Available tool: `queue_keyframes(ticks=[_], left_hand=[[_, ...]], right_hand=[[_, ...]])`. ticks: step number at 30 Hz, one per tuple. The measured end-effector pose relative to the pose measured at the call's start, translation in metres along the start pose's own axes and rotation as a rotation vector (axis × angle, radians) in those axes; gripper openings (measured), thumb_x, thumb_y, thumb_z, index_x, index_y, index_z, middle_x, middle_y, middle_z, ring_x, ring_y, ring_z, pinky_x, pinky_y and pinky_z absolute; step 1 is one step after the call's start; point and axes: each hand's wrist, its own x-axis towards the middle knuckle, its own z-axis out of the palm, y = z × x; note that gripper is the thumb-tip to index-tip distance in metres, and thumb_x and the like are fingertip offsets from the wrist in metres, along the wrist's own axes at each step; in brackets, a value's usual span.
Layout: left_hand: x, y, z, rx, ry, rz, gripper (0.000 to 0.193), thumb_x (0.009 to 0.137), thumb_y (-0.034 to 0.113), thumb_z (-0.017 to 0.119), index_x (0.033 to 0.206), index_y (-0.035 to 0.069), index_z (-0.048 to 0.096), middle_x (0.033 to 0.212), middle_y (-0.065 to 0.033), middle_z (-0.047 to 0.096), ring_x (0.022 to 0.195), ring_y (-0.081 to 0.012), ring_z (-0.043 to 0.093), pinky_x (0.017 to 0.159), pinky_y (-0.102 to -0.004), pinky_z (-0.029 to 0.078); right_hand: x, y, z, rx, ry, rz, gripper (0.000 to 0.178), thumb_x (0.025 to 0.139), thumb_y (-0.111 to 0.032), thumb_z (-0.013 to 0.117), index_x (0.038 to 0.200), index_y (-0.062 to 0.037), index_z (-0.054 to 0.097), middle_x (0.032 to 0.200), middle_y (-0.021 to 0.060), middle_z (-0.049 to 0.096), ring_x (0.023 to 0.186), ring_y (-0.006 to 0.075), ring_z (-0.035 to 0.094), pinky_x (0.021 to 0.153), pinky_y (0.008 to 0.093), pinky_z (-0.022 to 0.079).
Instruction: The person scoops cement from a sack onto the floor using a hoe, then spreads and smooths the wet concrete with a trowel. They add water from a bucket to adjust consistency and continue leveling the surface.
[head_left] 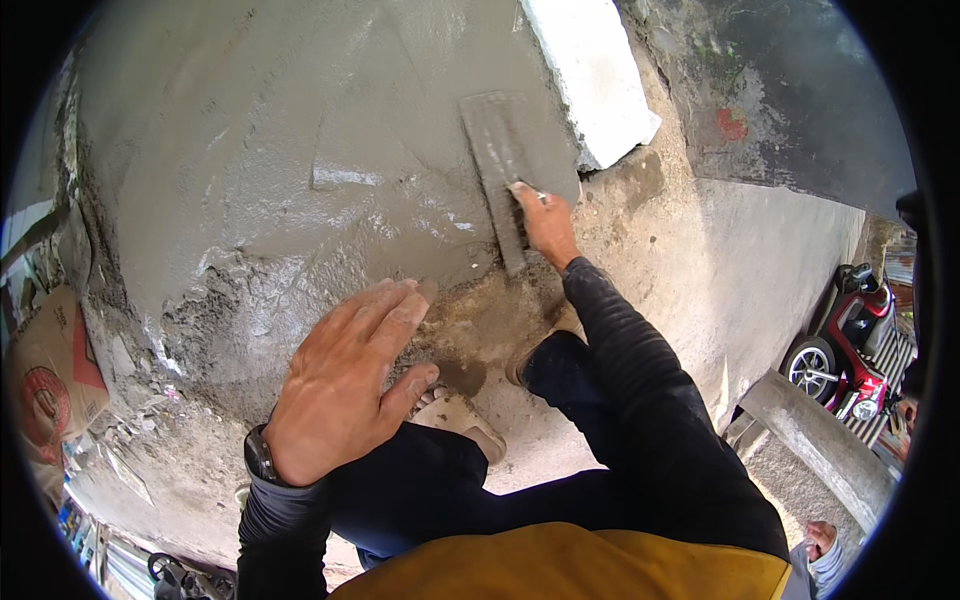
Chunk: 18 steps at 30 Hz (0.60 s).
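Wet grey cement (270,130) is spread over the ground ahead of me, with smooth stretches and a rough, lumpy near edge. My right hand (545,222) is closed round the handle of a plastering trowel (488,150). The trowel's long rectangular blade, smeared with cement and slightly blurred, lies on the wet surface beside a white block. My left hand (345,375) hangs nearer to me, its fingers stretched out and holding nothing. A dark watch sits on that wrist.
The white block (595,75) borders the cement on the right. A paper sack (55,375) stands at far left. A red motorcycle (855,345) and a concrete slab (815,440) are at right. Another person's hand (820,540) shows at lower right. My shoes are close to the cement's edge.
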Motion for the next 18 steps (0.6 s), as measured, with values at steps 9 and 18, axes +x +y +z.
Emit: queue_keyframes(ticks=[9, 18], left_hand=[[-0.003, -0.005, 0.002, 0.041, -0.001, -0.031, 0.06, 0.09, 0.024, 0.071, 0.143, 0.003, 0.05, 0.139, -0.0227, 0.054, 0.128, -0.0408, 0.052, 0.107, -0.046, 0.043], [-0.03, -0.006, 0.0, 0.047, -0.041, -0.097, 0.063, 0.09, 0.027, 0.071, 0.145, 0.004, 0.05, 0.14, -0.0208, 0.054, 0.132, -0.0384, 0.051, 0.11, -0.0463, 0.042]], right_hand=[[-0.077, -0.035, 0.142, -0.258, -0.101, -0.163, 0.067, 0.093, -0.059, 0.056, 0.105, 0.0059, 0.069, 0.082, 0.0278, 0.071, 0.082, 0.0425, 0.071, 0.079, 0.0506, 0.054], [-0.031, -0.031, 0.066, -0.732, -0.075, -0.343, 0.062, 0.092, -0.065, 0.056, 0.106, -0.0054, 0.068, 0.079, 0.0178, 0.072, 0.074, 0.035, 0.072, 0.066, 0.0462, 0.054]])
